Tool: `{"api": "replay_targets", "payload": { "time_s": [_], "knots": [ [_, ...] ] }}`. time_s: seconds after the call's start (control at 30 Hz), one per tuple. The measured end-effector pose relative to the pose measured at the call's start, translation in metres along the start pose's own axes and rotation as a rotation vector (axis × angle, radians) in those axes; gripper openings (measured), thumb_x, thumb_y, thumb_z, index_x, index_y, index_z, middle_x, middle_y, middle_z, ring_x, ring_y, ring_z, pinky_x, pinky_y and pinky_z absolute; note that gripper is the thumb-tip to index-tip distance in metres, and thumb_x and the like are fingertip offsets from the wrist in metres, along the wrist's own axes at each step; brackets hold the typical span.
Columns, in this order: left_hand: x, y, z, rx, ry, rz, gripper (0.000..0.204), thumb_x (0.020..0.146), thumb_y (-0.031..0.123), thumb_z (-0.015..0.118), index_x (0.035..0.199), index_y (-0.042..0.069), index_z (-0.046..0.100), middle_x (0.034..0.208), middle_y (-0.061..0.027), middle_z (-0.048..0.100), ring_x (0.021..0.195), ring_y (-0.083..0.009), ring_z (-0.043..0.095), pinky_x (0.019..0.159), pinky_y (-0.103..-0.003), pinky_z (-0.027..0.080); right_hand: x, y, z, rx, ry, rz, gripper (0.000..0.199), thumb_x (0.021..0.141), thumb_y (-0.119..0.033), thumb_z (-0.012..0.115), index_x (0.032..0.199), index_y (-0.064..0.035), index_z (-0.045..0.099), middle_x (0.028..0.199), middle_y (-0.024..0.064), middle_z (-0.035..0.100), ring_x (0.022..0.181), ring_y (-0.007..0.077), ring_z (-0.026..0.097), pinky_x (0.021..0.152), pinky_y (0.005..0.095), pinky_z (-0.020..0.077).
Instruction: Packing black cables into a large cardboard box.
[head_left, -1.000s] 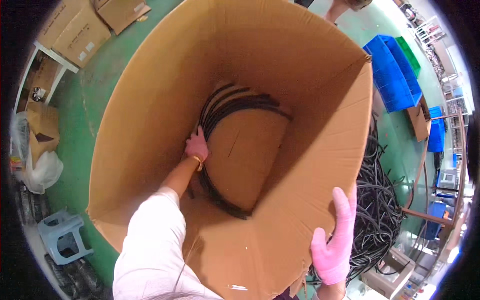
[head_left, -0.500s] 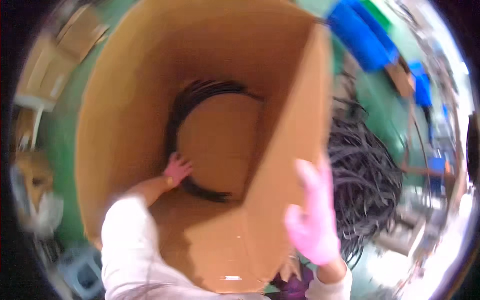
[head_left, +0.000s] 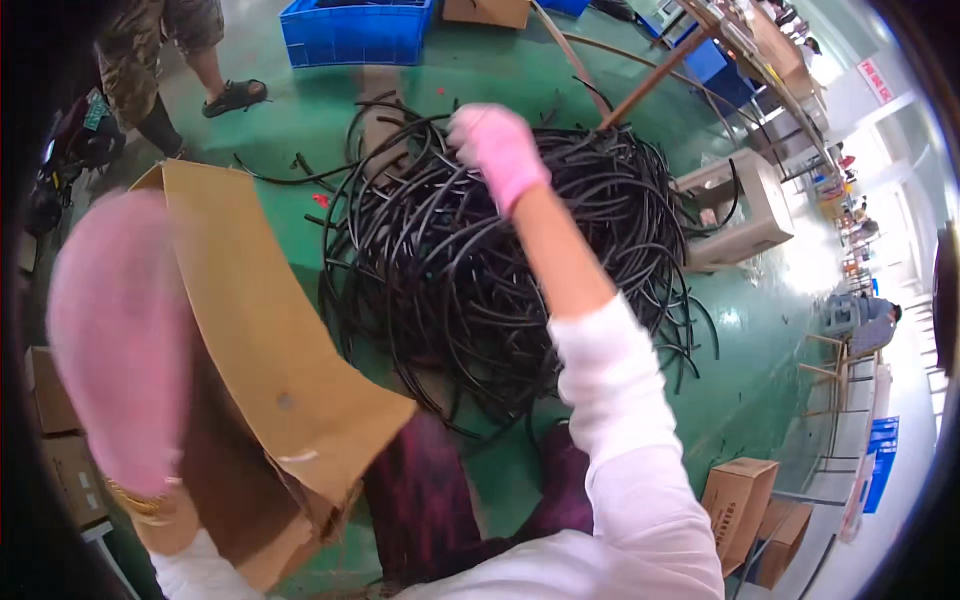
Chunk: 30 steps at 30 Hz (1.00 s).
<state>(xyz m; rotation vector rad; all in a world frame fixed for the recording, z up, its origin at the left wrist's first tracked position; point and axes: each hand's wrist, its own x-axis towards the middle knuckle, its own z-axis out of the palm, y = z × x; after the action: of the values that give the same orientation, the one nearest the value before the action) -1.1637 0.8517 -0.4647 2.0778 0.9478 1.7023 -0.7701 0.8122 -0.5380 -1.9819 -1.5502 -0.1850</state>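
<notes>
Item 1. Right hand in a pink glove, upper centre of the frame, arm stretched forward and away from the body. It rests on the top edge of the large tangled heap of black rubber hoses. The fingers curl down into the strands; whether they are pinching one hose or only pressing on the pile cannot be told.

Item 2. The hose heap lies on the green painted floor, centre of the frame, directly beneath and ahead of the right hand. Its loops run in rough circles, with no single long axis; loose ends trail toward the upper left and lower right.

Item 3. Left hand in a pink glove, far left of the frame, close to the camera and badly blurred. State of its fingers: cannot be told. It sits against the tall brown cardboard carton wall, which stands between this hand and the heap. The right hand is much the nearer to the hoses.

Item 4. Surroundings: blue plastic crate, top left-centre; a second person's legs, upper left; small brown cardboard box, lower right.
</notes>
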Motion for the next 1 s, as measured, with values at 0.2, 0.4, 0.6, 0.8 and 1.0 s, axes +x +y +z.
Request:
{"api": "replay_targets", "payload": {
  "time_s": [0.2,0.4,0.6,0.8,1.0],
  "knots": [
    [-0.096,0.259,0.168,-0.415,-1.337,0.278,0.032,0.081,0.036,0.07,0.087,0.005,0.063,0.083,-0.0136,0.065,0.079,-0.0302,0.069,0.071,-0.042,0.055,-0.007,0.123,-0.171,-0.572,0.187,0.3,0.033,0.095,-0.026,0.045,0.1,-0.005,0.07,0.107,0.0184,0.069,0.099,0.0348,0.067,0.084,0.0476,0.0537],
    [-0.225,0.331,0.153,-1.253,-1.387,0.61,0.025,0.085,0.017,0.061,0.106,0.003,0.062,0.092,-0.0137,0.062,0.083,-0.0279,0.066,0.073,-0.036,0.055,-0.114,0.236,-0.282,-1.087,0.094,0.054,0.03,0.088,-0.036,0.057,0.091,-0.0088,0.07,0.092,0.0156,0.068,0.087,0.0336,0.066,0.077,0.0454,0.0526],
    [-0.322,0.298,0.192,-1.222,-1.201,0.276,0.027,0.088,0.023,0.062,0.11,0.007,0.061,0.096,-0.0099,0.062,0.08,-0.0276,0.064,0.07,-0.037,0.052,-0.281,0.189,-0.075,-0.398,-0.659,-0.531,0.013,0.072,-0.024,0.063,0.07,-0.0119,0.063,0.066,0.0088,0.063,0.068,0.0266,0.065,0.067,0.0411,0.0507],
    [-0.356,0.206,0.261,0.009,-1.119,-0.176,0.035,0.08,0.021,0.071,0.109,0.004,0.062,0.086,-0.017,0.064,0.091,-0.0362,0.062,0.083,-0.043,0.051,-0.381,0.196,-0.033,-0.318,-0.653,-0.524,0.014,0.085,-0.019,0.055,0.083,-0.0121,0.067,0.07,0.0044,0.065,0.071,0.0212,0.066,0.075,0.0365,0.0464],
    [-0.381,0.173,0.274,-0.545,-1.093,-1.176,0.01,0.093,0.009,0.056,0.098,0.003,0.063,0.066,0.0049,0.052,0.052,-0.0063,0.046,0.046,-0.022,0.037,-0.343,0.169,-0.102,0.072,-0.409,-0.193,0.032,0.07,-0.016,0.067,0.1,-0.0054,0.06,0.105,0.0115,0.06,0.102,0.0295,0.058,0.091,0.0405,0.0462]
  ]
}}
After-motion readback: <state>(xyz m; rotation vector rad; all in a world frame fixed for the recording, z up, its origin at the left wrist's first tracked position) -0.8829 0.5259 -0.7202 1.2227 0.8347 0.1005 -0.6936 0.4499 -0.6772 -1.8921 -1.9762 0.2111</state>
